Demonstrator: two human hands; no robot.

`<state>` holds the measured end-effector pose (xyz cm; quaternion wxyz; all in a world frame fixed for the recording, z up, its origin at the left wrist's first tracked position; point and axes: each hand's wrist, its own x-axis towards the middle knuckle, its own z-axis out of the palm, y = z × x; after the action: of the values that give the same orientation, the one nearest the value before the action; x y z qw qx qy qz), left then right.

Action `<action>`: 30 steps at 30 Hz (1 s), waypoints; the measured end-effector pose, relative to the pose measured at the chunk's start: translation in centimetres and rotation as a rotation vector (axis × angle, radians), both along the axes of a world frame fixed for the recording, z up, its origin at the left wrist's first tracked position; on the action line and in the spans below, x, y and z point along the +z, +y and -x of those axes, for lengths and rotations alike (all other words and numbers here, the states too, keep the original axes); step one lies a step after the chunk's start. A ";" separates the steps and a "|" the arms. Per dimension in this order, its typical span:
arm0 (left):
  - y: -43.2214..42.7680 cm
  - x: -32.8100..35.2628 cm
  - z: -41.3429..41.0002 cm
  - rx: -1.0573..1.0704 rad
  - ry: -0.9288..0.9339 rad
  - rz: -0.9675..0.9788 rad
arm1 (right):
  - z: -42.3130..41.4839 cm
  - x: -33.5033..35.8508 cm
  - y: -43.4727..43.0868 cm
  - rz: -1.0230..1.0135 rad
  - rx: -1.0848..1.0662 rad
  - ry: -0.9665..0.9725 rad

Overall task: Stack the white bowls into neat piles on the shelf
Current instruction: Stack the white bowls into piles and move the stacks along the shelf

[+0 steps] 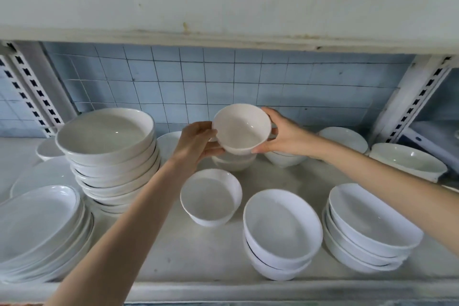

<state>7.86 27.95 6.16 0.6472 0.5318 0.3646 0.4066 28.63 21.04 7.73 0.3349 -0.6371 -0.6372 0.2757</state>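
Observation:
A small white bowl (242,128) is held tilted toward me, just above another small bowl (233,163) at the back middle of the shelf (198,251). My left hand (196,144) grips its left rim and underside. My right hand (285,135) grips its right side, thumb under the base. A single small bowl (211,197) stands in front of them. A tall pile of wide bowls (109,154) rises at the left. Two lower piles stand at the front: one (280,233) in the middle right, one (367,228) at the right.
A stack of oval plates (39,228) fills the front left. More bowls sit at the back right (344,138) and far right (407,160). The upper shelf board (223,7) hangs low overhead. Slotted uprights (32,89) stand at both ends, with blue tiles behind.

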 end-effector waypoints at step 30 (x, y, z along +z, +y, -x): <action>3.3 -3.7 -1.5 -0.125 0.807 -0.351 | 1.6 -4.4 3.5 0.163 -0.099 -0.195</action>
<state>9.37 31.27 2.44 0.3762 0.7708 0.4808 0.1823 27.04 24.51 3.31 0.2315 -0.7167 -0.6099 0.2466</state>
